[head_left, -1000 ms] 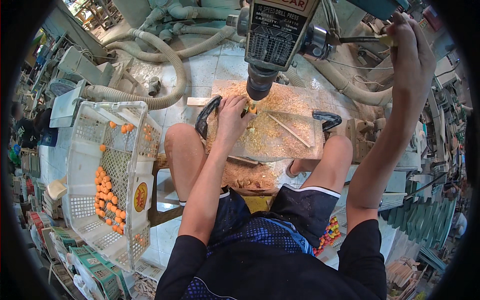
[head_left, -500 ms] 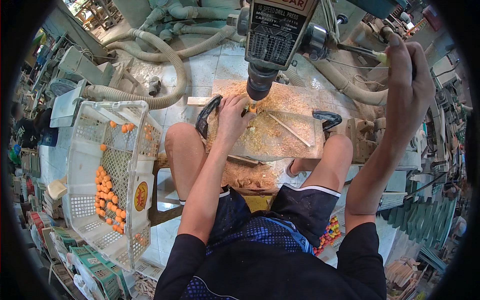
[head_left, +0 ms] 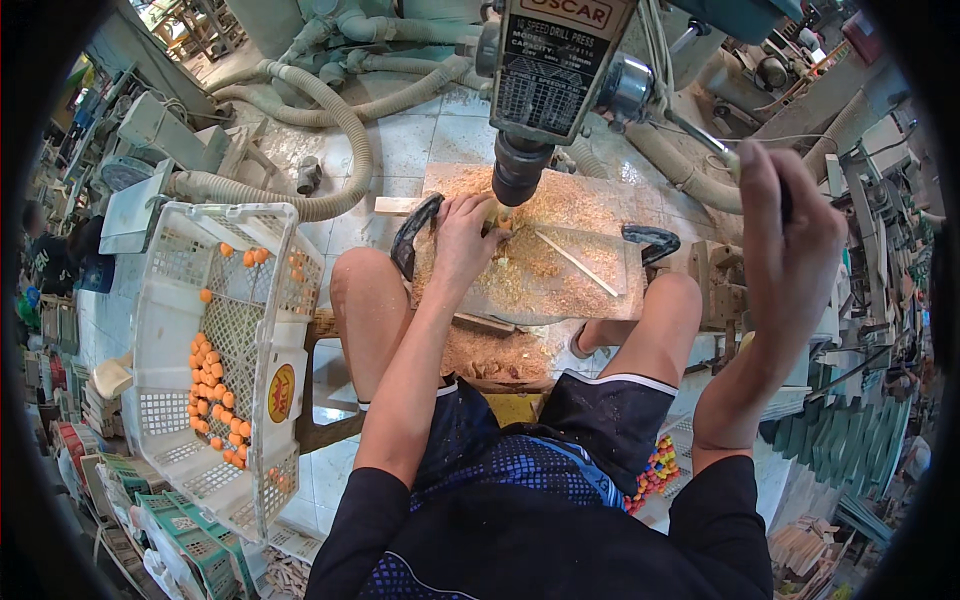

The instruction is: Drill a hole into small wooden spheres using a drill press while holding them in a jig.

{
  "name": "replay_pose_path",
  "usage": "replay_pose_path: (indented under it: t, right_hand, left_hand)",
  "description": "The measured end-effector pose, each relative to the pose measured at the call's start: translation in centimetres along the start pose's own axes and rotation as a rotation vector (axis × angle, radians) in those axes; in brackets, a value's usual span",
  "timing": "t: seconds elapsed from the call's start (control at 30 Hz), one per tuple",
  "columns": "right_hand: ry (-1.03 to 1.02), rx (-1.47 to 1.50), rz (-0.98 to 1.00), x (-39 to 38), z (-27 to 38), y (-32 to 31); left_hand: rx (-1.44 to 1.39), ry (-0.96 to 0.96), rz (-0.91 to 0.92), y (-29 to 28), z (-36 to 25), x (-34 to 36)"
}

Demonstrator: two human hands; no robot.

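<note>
Far left, a white plastic crate with perforated walls is sitting beside my leg; small rounded orange pieces are lying in it, most in a loose cluster. Next, a black curved fitting is flanking the left edge of a pale wooden tabletop, which is carrying a spread of yellowish shavings. My left hand is resting over the tabletop, fingers and thumb closing around a small orange workpiece, partly hidden, just under the black drill chuck. A thin, straight, pale stick is lying aslant to the right. Beside my right thigh, a heap of tiny multicoloured pieces is showing. Farther right, my raised right hand is gripping the outer end of a slim metal lever, fingers curling around it.
</note>
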State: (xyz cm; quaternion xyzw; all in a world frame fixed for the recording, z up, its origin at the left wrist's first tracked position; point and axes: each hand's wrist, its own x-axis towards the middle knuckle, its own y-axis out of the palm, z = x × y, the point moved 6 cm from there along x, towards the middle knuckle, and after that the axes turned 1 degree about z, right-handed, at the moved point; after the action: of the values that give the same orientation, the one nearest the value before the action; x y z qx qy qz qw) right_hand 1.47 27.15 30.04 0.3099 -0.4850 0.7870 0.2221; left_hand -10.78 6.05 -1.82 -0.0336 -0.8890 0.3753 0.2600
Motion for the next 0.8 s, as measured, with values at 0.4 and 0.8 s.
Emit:
replay_pose_path:
  t: [0.4, 0.8]
  right_hand:
    - [0.055, -0.058, 0.138, -3.3, -0.3, 1.4]
    - [0.075, -0.094, 0.139, -6.3, -1.1, 3.5]
  left_hand:
    - [-0.001, -0.013, 0.012, 0.2, 0.1, -0.2]
    - [0.027, -0.028, 0.016, 0.1, 0.1, -0.1]
